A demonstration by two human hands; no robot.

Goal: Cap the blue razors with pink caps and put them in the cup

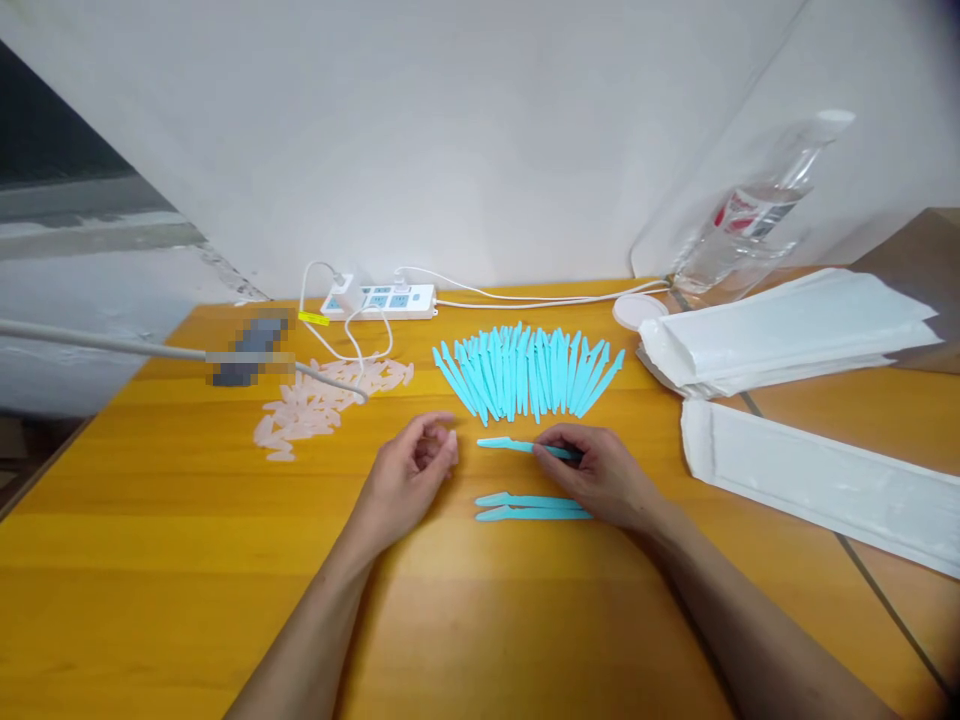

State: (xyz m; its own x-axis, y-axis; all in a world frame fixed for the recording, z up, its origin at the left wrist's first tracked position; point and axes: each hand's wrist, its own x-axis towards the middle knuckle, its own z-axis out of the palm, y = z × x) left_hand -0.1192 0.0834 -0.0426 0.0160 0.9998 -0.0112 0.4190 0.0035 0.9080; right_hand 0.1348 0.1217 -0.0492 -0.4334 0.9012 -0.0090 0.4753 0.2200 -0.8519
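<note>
While a fanned row of blue razors (527,375) waits untouched, the right hand (600,475) pinches one blue razor (517,446) on the table (150,540) — two razors (529,507) lie set aside below — and the left hand (412,475) rests loosely curled, empty.

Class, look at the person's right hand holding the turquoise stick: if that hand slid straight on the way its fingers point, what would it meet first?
The right hand points leftward across the table, so it would probably meet the left hand first, though depth is hard to judge.
</note>
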